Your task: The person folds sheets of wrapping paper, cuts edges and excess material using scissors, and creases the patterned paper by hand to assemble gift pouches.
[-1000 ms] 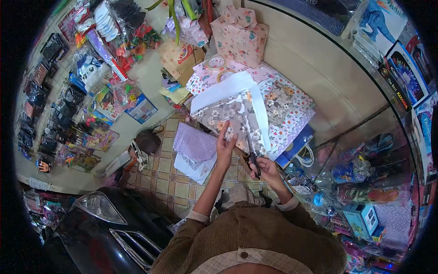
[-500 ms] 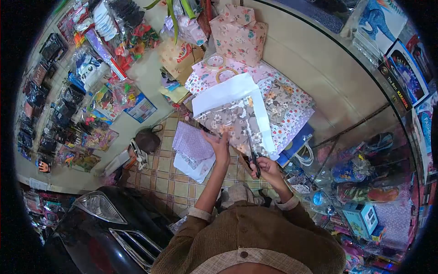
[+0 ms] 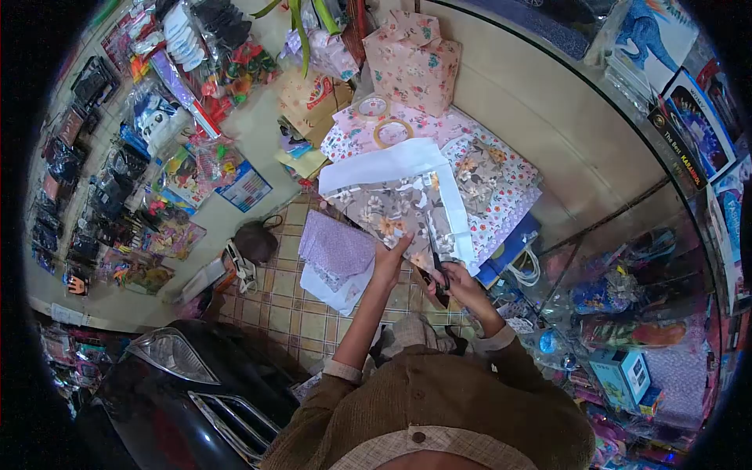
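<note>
Your left hand (image 3: pixel 389 260) grips the near edge of the grey floral paper (image 3: pixel 380 210), thumb on top and the other fingers hidden beneath. Your right hand (image 3: pixel 460 283) has its fingers wrapped around the black-handled scissors (image 3: pixel 442 274), whose blades are at the paper's near edge, right of your left hand. The floral paper is in front of you, with plain white borders along its far and right sides, partly over the patterned sheets (image 3: pixel 509 174). Two tape rolls (image 3: pixel 393 133) lie just beyond it.

At the upper right, a black-and-yellow package (image 3: pixel 677 150) reads "The Best", followed by a yellow word starting "KARA". Beside it, a blue-pictured box (image 3: pixel 699 117) carries lettering starting "WO"; the rest is unclear. Red print on the kraft paper bag (image 3: pixel 301 100) is too small to read.
</note>
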{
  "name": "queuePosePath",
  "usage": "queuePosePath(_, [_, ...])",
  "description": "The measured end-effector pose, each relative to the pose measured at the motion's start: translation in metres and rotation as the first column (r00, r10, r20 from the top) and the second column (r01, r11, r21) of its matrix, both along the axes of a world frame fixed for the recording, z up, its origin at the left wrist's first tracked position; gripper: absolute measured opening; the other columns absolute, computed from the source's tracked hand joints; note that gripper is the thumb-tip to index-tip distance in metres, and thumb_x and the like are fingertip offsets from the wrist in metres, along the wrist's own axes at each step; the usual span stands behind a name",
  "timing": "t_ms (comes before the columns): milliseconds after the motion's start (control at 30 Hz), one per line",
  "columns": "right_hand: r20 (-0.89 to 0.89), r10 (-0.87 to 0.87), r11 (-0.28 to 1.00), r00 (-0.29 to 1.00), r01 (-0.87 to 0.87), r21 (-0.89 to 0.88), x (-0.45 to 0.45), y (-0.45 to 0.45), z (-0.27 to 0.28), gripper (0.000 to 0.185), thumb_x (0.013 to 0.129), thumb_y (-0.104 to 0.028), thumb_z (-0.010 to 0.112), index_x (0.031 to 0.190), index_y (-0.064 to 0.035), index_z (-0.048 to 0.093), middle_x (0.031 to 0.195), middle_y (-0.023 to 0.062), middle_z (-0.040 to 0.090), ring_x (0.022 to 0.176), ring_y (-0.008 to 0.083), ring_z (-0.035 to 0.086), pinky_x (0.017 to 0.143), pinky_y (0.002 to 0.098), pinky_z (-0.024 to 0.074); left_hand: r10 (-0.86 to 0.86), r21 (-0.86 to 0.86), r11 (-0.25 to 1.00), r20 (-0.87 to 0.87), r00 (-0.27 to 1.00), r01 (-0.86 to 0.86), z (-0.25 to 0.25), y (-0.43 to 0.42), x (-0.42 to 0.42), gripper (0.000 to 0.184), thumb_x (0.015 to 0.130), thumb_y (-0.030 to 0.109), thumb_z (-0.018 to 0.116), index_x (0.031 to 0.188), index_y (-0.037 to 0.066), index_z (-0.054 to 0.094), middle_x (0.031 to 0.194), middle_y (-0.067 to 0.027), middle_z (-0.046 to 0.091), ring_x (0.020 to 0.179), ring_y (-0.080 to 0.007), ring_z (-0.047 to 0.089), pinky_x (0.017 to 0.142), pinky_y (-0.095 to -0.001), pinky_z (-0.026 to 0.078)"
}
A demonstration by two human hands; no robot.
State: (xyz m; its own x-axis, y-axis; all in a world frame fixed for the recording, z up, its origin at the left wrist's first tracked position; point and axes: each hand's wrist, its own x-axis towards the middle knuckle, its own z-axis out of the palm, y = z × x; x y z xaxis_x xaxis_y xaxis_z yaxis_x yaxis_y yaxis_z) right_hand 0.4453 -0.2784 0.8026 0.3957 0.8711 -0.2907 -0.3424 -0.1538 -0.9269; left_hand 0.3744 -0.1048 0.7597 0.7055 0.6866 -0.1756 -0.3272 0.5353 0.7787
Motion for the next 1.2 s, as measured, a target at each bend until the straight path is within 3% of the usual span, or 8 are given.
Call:
queuePosePath(100, [0.030, 0.019, 0.992, 0.999, -0.015, -0.128, -0.001, 0.006, 0.013, 0.041, 0.091, -0.029, 0.053, 0.121, -0.0032, 0.042, 0.090, 0.0007, 0.060, 0.083, 0.0094, 0.058, 0.067, 0.0203, 0.0398, 0.022, 0.033, 0.999, -0.017, 1.000, -0.021, -0.003, -0.002, 0.001, 0.049, 0.079, 0.005, 0.067, 0.121, 0.000, 0.044, 0.109, -0.0075, 0.056, 0.098, -0.0162, 0.055, 0.086, -0.0295, 0.044])
queuePosePath(200, [0.058, 0.054, 0.995, 0.997, -0.049, -0.081, 0.002, 0.006, 0.001, 0.036, 0.092, -0.024, 0.052, 0.119, -0.0019, 0.044, 0.091, 0.0034, 0.061, 0.081, 0.0109, 0.058, 0.069, 0.0228, 0.0416, 0.028, 0.064, 0.998, -0.008, 1.000, -0.027, -0.003, -0.003, -0.001, 0.048, 0.078, 0.006, 0.068, 0.119, 0.000, 0.045, 0.108, -0.0075, 0.056, 0.096, -0.0157, 0.056, 0.085, -0.0291, 0.045])
queuePosePath(300, [0.035, 0.004, 0.990, 0.999, -0.009, 0.144, 0.001, 0.001, -0.015, 0.031, 0.092, -0.020, 0.052, 0.114, 0.0004, 0.046, 0.087, 0.0056, 0.061, 0.077, 0.0125, 0.059, 0.068, 0.0253, 0.0442, 0.044, 0.064, 0.997, -0.027, 0.999, -0.042, -0.002, -0.005, 0.000, 0.048, 0.077, 0.008, 0.070, 0.117, -0.001, 0.045, 0.107, -0.0078, 0.056, 0.095, -0.0160, 0.056, 0.084, -0.0288, 0.045])
queuePosePath(500, [0.010, -0.013, 0.996, 1.000, 0.012, 0.090, 0.003, 0.000, 0.000, 0.026, 0.090, -0.013, 0.054, 0.109, 0.0044, 0.047, 0.081, 0.0073, 0.061, 0.072, 0.0138, 0.060, 0.066, 0.0254, 0.0482, 0.041, 0.048, 0.998, -0.046, 0.998, -0.039, -0.009, -0.006, 0.001, 0.050, 0.076, 0.009, 0.071, 0.118, -0.002, 0.044, 0.107, -0.0087, 0.056, 0.094, -0.0175, 0.057, 0.082, -0.0293, 0.046])
queuePosePath(800, [-0.034, -0.067, 0.998, 0.997, 0.067, 0.009, 0.011, 0.007, 0.001, 0.025, 0.087, -0.020, 0.060, 0.098, 0.0021, 0.055, 0.078, 0.0054, 0.061, 0.067, 0.0108, 0.061, 0.062, 0.0233, 0.0482, 0.001, 0.026, 1.000, -0.034, 0.999, -0.001, -0.007, -0.012, -0.001, 0.049, 0.078, 0.006, 0.068, 0.119, -0.001, 0.043, 0.110, -0.0097, 0.055, 0.097, -0.0173, 0.056, 0.083, -0.0295, 0.045])
queuePosePath(1000, [-0.056, -0.105, 0.988, 0.993, 0.111, 0.103, 0.009, 0.006, 0.004, 0.024, 0.085, -0.017, 0.064, 0.096, 0.0032, 0.058, 0.077, 0.0047, 0.063, 0.063, 0.0095, 0.059, 0.057, 0.0214, 0.0469, 0.013, -0.014, 1.000, -0.082, 0.997, -0.015, 0.006, -0.014, -0.004, 0.046, 0.078, 0.004, 0.068, 0.117, -0.001, 0.044, 0.110, -0.0100, 0.056, 0.096, -0.0171, 0.056, 0.083, -0.0295, 0.046])
queuePosePath(1100, [-0.044, -0.035, 0.998, 0.998, 0.037, 0.055, 0.012, 0.005, 0.008, 0.022, 0.087, -0.015, 0.061, 0.099, 0.0017, 0.053, 0.079, 0.0039, 0.061, 0.070, 0.0098, 0.060, 0.062, 0.0227, 0.0488, -0.004, -0.001, 1.000, -0.066, 0.998, 0.004, 0.007, -0.014, -0.005, 0.046, 0.078, 0.005, 0.068, 0.117, -0.001, 0.044, 0.108, -0.0096, 0.056, 0.095, -0.0169, 0.057, 0.083, -0.0294, 0.046])
queuePosePath(1200, [-0.064, -0.174, 0.972, 0.983, 0.182, 0.148, 0.008, 0.008, -0.002, 0.022, 0.086, -0.017, 0.062, 0.097, 0.0007, 0.054, 0.079, 0.0021, 0.061, 0.070, 0.0079, 0.059, 0.060, 0.0221, 0.0479, -0.033, 0.026, 0.999, -0.058, 0.998, 0.035, 0.008, -0.017, -0.008, 0.047, 0.078, 0.006, 0.068, 0.117, -0.001, 0.044, 0.107, -0.0091, 0.057, 0.094, -0.0166, 0.057, 0.083, -0.0292, 0.046])
